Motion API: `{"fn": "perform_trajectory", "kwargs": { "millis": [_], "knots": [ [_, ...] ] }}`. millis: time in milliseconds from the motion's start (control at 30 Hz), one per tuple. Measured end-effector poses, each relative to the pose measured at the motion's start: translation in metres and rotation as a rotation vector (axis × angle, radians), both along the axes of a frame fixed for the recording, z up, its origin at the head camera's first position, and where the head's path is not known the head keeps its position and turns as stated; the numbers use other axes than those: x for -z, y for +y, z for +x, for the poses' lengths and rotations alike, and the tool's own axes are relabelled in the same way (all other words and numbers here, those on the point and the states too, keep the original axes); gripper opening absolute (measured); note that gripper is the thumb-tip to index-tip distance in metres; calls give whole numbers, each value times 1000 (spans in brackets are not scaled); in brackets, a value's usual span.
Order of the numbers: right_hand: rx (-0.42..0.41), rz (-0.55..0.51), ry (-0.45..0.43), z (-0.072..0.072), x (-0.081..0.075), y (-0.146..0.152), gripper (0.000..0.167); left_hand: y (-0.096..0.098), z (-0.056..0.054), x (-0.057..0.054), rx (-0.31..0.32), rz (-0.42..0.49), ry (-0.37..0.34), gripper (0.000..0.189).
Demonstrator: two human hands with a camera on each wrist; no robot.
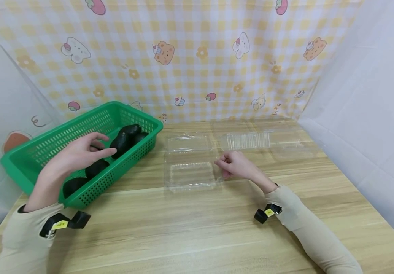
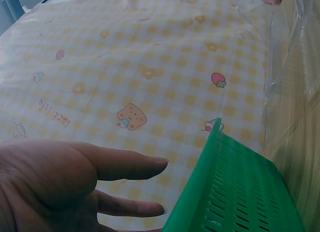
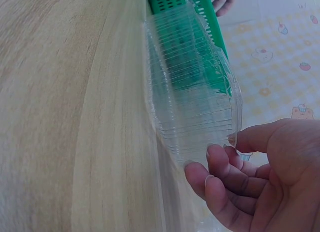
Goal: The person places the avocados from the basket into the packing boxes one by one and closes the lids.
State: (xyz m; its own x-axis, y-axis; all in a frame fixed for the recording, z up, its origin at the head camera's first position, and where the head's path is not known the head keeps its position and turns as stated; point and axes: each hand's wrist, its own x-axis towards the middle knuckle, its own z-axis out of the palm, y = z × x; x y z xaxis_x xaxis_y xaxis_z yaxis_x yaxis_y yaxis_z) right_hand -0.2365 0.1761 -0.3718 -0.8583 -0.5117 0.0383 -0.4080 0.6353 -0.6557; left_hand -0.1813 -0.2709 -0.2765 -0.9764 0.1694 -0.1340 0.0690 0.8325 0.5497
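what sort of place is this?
Probably a makeshift tabletop work booth: checked cartoon cloth behind, white sheeting at the sides, and a wood-grain table holding a green basket and clear plastic containers.

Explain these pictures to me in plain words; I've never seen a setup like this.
There is no robot here, just a person's two bare hands. The wide picture comes from a camera worn on the head, looking forward and down. The other two come from small black wrist cameras, one per arm.

On the wooden table sits a green basket with dark avocados inside. Beside it lies an open clear plastic box, with more clear plastic further right.

The right hand pinches the box's edge. The left hand, fingers apart, appears to hold nothing.
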Motion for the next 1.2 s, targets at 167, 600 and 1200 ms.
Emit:
{"fn": "perform_trajectory", "kwargs": {
  "millis": [167, 600, 1200],
  "knots": [
    [3, 10, -4, 0, -1, 1, 31, -2, -2, 1, 18, -12, -5, 73],
    [-8, -2, 2, 1, 0, 2, 29, -19, 1, 11, 38, -12, -16, 70],
    [-11, -2, 11, 2, -2, 0, 31, -39, -4, 24, 115, 14, -86, 63]
  ]
}}
